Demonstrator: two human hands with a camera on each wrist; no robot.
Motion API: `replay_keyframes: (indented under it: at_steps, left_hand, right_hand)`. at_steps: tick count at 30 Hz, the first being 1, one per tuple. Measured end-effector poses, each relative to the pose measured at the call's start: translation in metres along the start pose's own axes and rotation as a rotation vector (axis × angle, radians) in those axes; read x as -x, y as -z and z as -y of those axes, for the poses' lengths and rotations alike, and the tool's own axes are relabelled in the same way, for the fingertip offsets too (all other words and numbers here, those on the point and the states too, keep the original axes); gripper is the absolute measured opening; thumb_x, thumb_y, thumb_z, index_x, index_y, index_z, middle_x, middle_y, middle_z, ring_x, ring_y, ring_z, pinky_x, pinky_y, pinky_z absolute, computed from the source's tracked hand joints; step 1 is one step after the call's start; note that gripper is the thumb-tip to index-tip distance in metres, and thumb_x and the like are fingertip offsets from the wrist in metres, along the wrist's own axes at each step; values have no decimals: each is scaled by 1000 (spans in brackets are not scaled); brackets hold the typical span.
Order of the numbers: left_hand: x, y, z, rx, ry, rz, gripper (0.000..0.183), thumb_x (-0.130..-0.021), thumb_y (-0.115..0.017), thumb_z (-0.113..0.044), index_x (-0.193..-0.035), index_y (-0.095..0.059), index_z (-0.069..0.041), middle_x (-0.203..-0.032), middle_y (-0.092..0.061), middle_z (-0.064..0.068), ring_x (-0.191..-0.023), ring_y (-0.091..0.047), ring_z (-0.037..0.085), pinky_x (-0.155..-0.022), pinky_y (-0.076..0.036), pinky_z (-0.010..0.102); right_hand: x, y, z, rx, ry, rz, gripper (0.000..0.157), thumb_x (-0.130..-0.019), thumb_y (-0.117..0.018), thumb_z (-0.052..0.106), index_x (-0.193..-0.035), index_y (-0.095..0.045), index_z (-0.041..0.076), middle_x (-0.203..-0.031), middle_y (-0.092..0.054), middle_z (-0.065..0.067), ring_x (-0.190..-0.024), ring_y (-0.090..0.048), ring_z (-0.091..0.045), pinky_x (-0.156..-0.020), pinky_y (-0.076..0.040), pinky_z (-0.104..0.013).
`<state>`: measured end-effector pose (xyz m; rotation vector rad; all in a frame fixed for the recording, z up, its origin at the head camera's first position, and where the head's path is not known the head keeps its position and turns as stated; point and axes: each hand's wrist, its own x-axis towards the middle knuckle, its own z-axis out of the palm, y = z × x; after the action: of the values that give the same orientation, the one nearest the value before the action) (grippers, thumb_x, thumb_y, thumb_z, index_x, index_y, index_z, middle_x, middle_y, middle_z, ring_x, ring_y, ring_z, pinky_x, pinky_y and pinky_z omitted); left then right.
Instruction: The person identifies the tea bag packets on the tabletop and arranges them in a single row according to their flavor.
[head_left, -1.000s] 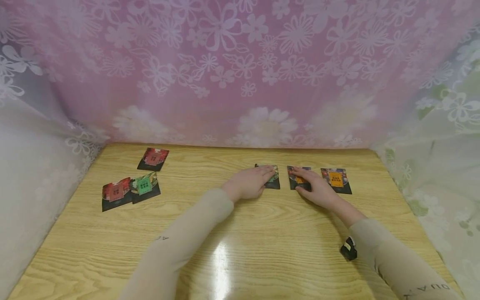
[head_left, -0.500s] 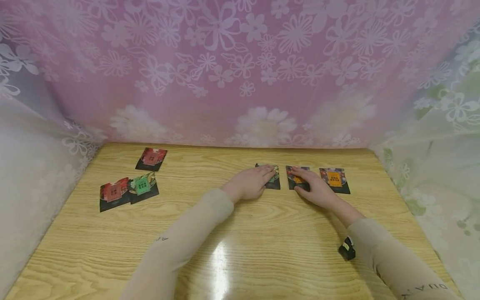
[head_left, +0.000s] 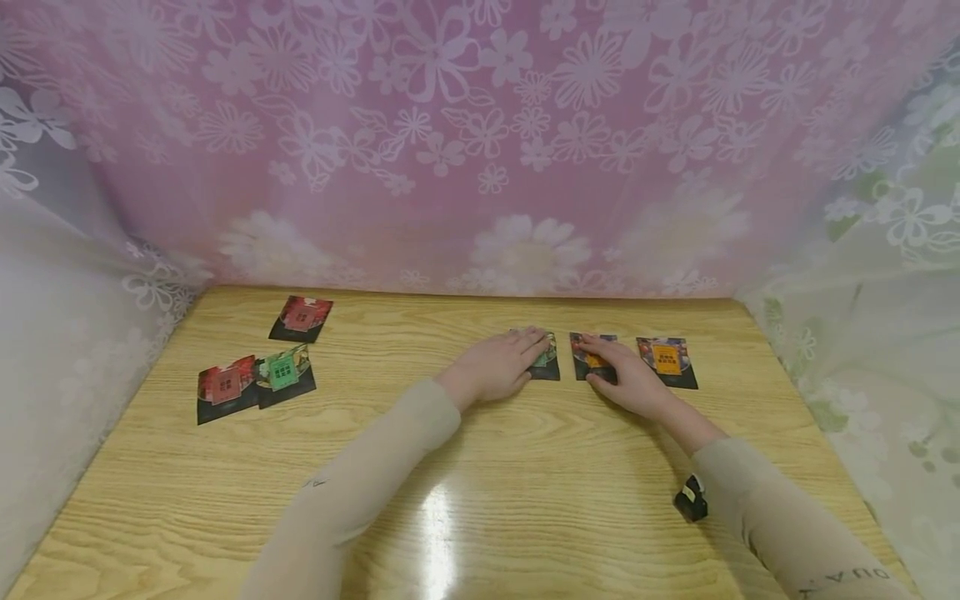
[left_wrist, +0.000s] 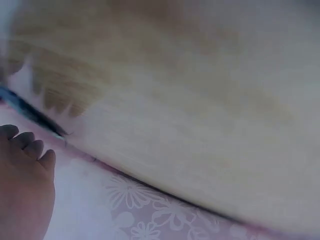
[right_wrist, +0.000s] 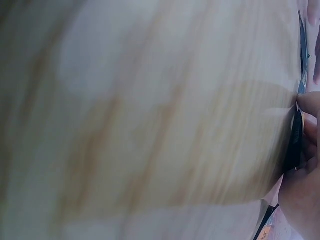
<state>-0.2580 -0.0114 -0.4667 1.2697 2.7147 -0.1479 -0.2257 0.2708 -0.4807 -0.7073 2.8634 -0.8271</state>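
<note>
Near the table's (head_left: 525, 467) far edge, each flat hand, left hand (head_left: 498, 367) and right hand (head_left: 626, 379), presses a card.

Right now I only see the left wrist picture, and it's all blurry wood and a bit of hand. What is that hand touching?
Observer: The left hand lies flat on a dark packet with a green label, on the wooden table.
Operator: What's the other hand doing?
Observer: The right hand rests on a packet with an orange label, just beside the first one.
Operator: Are there more packets?
Observer: Yes. Another orange packet lies further right, and on the far left lie two red packets and a green packet.
</note>
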Motion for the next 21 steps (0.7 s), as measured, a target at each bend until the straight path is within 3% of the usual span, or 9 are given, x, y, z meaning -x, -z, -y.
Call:
replay_keyframes:
  at_steps: [5,11,16,21]
  left_hand:
    - [23,3,7,33,-6,-49,68,-116,-35,-39,-172,-12,-9,-180,-12,11,-168,-11,26,-138,-13,38]
    - [62,1,26,79,16,-85,64,-115,-40,-34,-170,-21,-6,-178,-18,15,-167,-18,31,-138,-19,44]
    - [98,0,45,133,68,-92,63,-115,-43,-33,-169,-26,-7,-177,-22,15,-165,-23,33,-137,-20,47]
    - [135,-9,66,118,128,-134,61,-114,-47,-32,-168,-31,-7,-175,-28,16,-164,-28,33,-136,-24,47]
  right_hand:
    - [0,0,0,12,-5,3,58,-104,-67,11,-159,-48,3,-169,-38,-24,-154,-34,-52,-122,-32,-75]
    - [0,1,0,17,-8,11,58,-105,-67,14,-159,-48,4,-169,-38,-24,-154,-33,-53,-121,-32,-76]
    - [0,2,-2,16,-8,10,58,-105,-67,13,-159,-48,4,-169,-37,-24,-154,-33,-53,-121,-32,-76]
    - [-1,0,-2,5,8,10,58,-105,-66,11,-159,-47,2,-170,-37,-24,-154,-33,-53,-122,-32,-75]
